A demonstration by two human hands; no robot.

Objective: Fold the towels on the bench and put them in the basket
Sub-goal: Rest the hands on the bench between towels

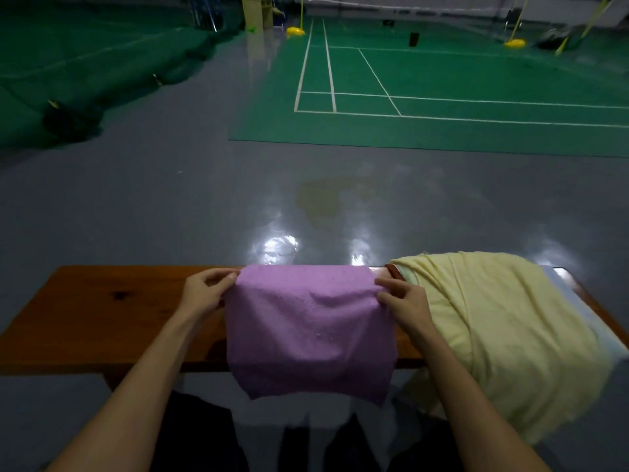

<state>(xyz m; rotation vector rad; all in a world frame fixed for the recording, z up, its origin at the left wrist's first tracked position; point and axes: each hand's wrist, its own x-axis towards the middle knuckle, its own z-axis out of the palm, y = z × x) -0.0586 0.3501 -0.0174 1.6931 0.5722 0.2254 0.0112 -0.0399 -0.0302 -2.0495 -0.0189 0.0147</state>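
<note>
purple towel (309,321) widthwise along bench (102,308), pinched between left hand (207,291) and right hand (401,301)

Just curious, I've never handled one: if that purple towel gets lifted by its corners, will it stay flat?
Probably not. The purple towel already sags between the left hand and right hand, so it looks floppy. Its lower edge droops over the bench, suggesting it is light.

Pale yellow cloth towel (503,321) drapes over the wooden bench's (102,318) right end, hiding most of a light blue cloth (578,308) beneath. Reddish-brown item (394,271) at its edge: unidentifiable. Forearms cut by bottom edge.
</note>
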